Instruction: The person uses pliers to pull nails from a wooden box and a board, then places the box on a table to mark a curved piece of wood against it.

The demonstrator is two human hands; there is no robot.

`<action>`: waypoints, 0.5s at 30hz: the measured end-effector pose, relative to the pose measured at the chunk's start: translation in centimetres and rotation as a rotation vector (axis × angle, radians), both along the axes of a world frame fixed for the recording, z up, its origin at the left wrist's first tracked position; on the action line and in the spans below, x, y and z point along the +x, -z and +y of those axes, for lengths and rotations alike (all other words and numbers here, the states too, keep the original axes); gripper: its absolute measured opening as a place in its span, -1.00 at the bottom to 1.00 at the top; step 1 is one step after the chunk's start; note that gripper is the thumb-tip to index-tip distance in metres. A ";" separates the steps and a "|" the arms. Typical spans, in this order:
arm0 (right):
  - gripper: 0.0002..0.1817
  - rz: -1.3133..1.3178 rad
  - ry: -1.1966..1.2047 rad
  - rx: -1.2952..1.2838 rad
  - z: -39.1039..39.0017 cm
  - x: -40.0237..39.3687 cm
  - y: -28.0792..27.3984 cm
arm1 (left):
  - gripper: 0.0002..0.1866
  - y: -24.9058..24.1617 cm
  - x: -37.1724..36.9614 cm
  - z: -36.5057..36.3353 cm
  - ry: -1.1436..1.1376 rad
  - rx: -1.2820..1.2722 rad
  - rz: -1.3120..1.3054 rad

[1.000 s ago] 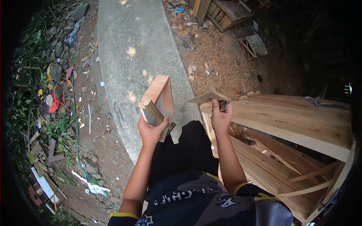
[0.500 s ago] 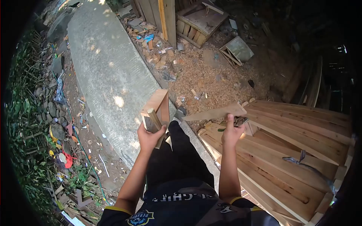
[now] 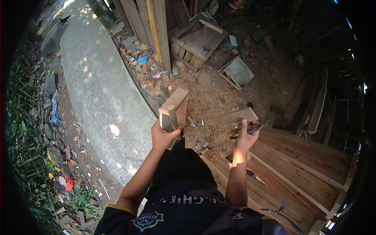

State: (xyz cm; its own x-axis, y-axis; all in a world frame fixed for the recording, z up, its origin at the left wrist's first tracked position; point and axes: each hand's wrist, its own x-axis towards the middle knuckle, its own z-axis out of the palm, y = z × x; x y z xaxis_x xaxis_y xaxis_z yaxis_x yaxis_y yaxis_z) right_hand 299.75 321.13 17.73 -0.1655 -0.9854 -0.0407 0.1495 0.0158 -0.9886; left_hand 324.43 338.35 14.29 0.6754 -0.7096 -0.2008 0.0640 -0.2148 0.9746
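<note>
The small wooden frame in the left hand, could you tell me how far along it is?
Done: the open box-shaped pale wooden frame looks joined on the sides that show. In hand: the left hand grips it along with a hammer handle; the right hand holds a tapered pale wooden board. Left: the board is unattached.

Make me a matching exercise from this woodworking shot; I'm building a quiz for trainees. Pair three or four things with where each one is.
Things:
1. small wooden frame
2. flat wooden offcut
3. stacked planks
4. sawdust

Places:
A. on the ground ahead of the person
B. held in the left hand
C. lying to the person's right
D. held in the right hand

Pairs: 1-B, 2-D, 3-C, 4-A
</note>
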 end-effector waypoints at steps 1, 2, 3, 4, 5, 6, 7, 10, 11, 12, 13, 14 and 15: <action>-0.68 0.021 -0.013 -0.029 -2.0 0.8 0.4 | -0.43 0.7 1.0 -1.6 0.015 -0.025 -0.032; -0.68 0.044 -0.024 -0.056 -4.1 1.6 0.8 | -0.43 1.4 1.9 -3.3 0.011 -0.037 -0.041; -0.69 0.069 -0.036 -0.081 -6.0 2.4 1.2 | -0.43 2.2 2.8 -4.9 -0.003 -0.025 -0.028; -0.75 0.088 -0.028 -0.118 -8.3 3.6 1.8 | -0.44 3.2 3.8 -6.5 -0.016 -0.009 -0.013; -0.75 0.086 -0.033 -0.120 -10.4 4.6 2.4 | -0.44 4.2 4.9 -8.1 -0.022 -0.011 -0.014; -0.75 0.099 -0.034 -0.129 -12.9 5.8 3.1 | -0.42 5.0 6.4 -10.1 -0.044 0.016 -0.033; -0.75 0.116 -0.039 -0.133 -15.5 6.9 3.6 | -0.40 5.7 7.6 -11.9 -0.069 0.048 -0.047; -0.77 0.162 -0.064 -0.166 -22.9 10.2 4.1 | -0.44 6.1 11.6 -17.8 -0.115 0.068 -0.069; -0.76 0.189 -0.040 -0.197 -25.3 11.3 4.1 | -0.45 7.1 12.7 -19.7 -0.149 0.074 -0.148; -0.72 0.165 -0.074 -0.186 -27.3 12.1 3.7 | -0.44 6.5 13.9 -21.7 -0.153 0.075 -0.149; -0.72 0.167 -0.068 -0.178 -29.1 12.6 3.4 | -0.43 5.9 14.8 -23.8 -0.149 0.077 -0.150; -0.71 0.151 -0.103 -0.157 -30.8 12.8 2.9 | -0.44 6.5 15.7 -25.8 -0.163 0.077 -0.170; -0.70 0.137 -0.125 -0.133 -32.1 13.0 2.6 | -0.47 6.3 16.3 -27.7 -0.165 0.118 -0.202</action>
